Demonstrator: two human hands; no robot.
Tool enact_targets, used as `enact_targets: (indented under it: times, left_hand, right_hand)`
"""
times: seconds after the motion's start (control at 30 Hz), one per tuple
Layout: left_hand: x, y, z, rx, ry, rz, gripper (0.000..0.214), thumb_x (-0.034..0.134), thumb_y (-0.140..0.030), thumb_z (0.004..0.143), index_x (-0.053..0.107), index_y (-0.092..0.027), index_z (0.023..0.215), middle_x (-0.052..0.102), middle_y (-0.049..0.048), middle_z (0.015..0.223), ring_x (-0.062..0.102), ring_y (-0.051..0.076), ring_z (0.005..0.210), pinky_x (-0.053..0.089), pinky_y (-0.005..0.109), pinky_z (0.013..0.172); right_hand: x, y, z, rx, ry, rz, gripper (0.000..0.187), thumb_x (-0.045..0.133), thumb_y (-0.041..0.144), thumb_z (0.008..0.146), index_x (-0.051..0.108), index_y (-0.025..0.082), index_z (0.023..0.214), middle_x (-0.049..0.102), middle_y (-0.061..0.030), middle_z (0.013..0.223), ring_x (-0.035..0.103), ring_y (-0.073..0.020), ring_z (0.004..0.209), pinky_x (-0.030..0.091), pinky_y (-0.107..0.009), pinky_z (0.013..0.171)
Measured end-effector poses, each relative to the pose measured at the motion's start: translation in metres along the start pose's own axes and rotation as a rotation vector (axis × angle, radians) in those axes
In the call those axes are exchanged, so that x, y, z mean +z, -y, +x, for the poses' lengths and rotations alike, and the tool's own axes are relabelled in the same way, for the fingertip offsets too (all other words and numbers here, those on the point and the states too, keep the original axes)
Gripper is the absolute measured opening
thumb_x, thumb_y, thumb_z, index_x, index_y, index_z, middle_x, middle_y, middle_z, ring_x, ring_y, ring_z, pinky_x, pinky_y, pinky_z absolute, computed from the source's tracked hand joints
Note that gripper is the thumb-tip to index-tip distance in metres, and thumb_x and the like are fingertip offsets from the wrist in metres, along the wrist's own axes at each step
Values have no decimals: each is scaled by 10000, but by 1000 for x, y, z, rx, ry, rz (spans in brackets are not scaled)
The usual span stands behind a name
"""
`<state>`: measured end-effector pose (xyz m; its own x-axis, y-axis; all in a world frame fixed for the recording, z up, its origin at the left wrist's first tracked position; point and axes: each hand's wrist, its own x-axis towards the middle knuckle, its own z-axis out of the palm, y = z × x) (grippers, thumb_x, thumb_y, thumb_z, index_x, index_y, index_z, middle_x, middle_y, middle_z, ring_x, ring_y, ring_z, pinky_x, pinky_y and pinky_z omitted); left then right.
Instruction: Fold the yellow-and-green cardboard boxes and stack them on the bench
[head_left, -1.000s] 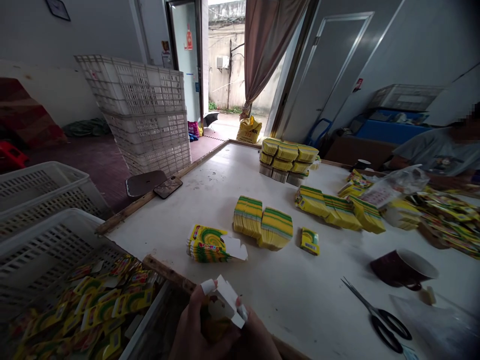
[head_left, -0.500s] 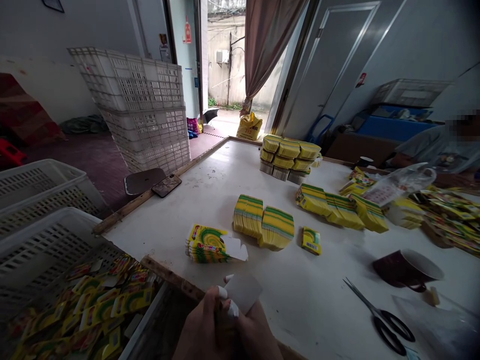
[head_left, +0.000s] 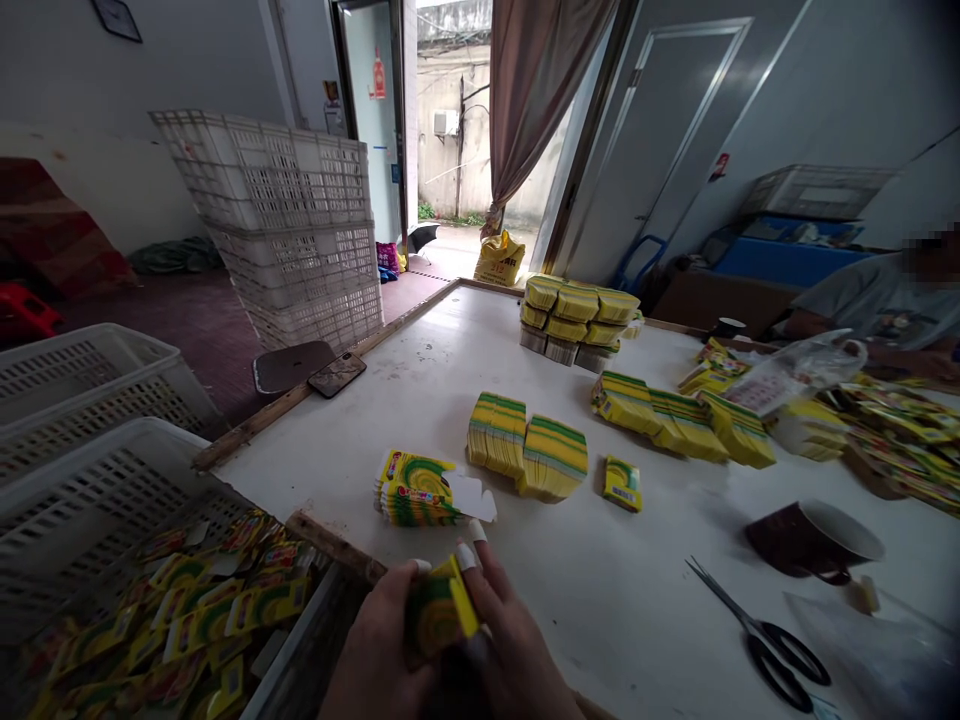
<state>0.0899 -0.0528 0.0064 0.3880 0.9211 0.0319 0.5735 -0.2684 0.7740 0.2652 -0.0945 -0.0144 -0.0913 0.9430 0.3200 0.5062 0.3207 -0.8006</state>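
Note:
Both my hands meet at the table's near edge around one small yellow-and-green carton [head_left: 439, 612], now folded into a box shape. My left hand [head_left: 375, 655] grips it from the left. My right hand [head_left: 510, 650] presses it from the right with taped fingertips. Just beyond them lies a flat stack of printed carton blanks [head_left: 416, 488] with a white flap sticking out. Further on stand two upright bundles of blanks [head_left: 527, 447] and a single small folded box [head_left: 622, 483].
A white crate [head_left: 90, 480] at my left holds several folded yellow boxes [head_left: 187, 610]. Scissors [head_left: 757, 625] and a dark cup [head_left: 817, 543] lie right. More bundles [head_left: 682, 420] and a stacked pile [head_left: 577, 318] sit further back. Another person [head_left: 877, 300] works at the far right. A phone [head_left: 336, 373] rests on the table's left edge.
The carton in my hands went from open with white flaps showing to closed, its yellow-green printed side now facing up. My fingers have shifted around it.

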Motion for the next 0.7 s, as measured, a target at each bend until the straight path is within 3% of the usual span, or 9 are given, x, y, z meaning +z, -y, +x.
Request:
enact_targets:
  times: [0.07, 0.17, 0.23, 0.33, 0.47, 0.6, 0.7]
  left_hand:
    - [-17, -7, 2, 9, 87, 20, 535, 646, -247, 713, 487, -200, 1222, 678, 120, 1193, 649, 283, 1107, 536, 419, 939]
    - [-30, -15, 4, 30, 119, 28, 487, 674, -297, 710, 546, -209, 1171, 717, 98, 1131, 685, 275, 1039, 556, 372, 891]
    - [-32, -18, 4, 33, 150, -2, 463, 707, -349, 703, 581, -231, 1133, 738, 75, 1092, 704, 271, 985, 567, 343, 848]
    - [-32, -20, 4, 60, 192, -55, 455, 762, -280, 646, 617, -265, 1077, 743, 29, 1045, 706, 251, 943, 559, 299, 808]
    - [-28, -18, 7, 63, 115, -45, 487, 716, -196, 646, 623, -243, 1121, 734, 58, 1069, 690, 279, 986, 543, 346, 867]
    - [-29, -13, 8, -19, 102, -65, 530, 721, -252, 663, 605, -211, 1179, 727, 101, 1134, 679, 305, 1046, 532, 381, 910]
    - [-33, -14, 6, -83, 84, -126, 558, 739, -360, 668, 607, -190, 1183, 737, 101, 1120, 690, 294, 1021, 540, 365, 889]
  right_hand:
    - [-6, 7, 3, 28, 145, -69, 606, 500, 131, 883, 396, 187, 1477, 265, -227, 1597, 397, -314, 1410, 469, -375, 1049]
    - [-23, 25, 11, 100, 270, -106, 386, 558, 159, 867, 622, 164, 1249, 362, -266, 1542, 535, -328, 1312, 521, -347, 967]
    - [-39, 36, 16, 114, 292, -50, 248, 610, 201, 862, 694, 210, 1094, 515, -192, 1447, 635, -280, 1196, 536, -315, 925]
    - [-55, 45, 20, 106, 301, 75, 226, 698, 226, 808, 717, 275, 1028, 633, -85, 1285, 680, -223, 1071, 538, -286, 898]
    - [-45, 40, 20, 143, 179, 86, 339, 703, 152, 723, 691, 251, 1048, 584, -122, 1342, 590, -283, 1230, 508, -354, 974]
    - [-25, 33, 20, 110, 203, 88, 417, 681, 186, 755, 620, 226, 1165, 516, -166, 1425, 443, -293, 1384, 471, -359, 1020]
    - [-24, 34, 23, 106, 196, 98, 391, 648, 218, 816, 588, 254, 1200, 553, -142, 1407, 492, -265, 1346, 478, -330, 1001]
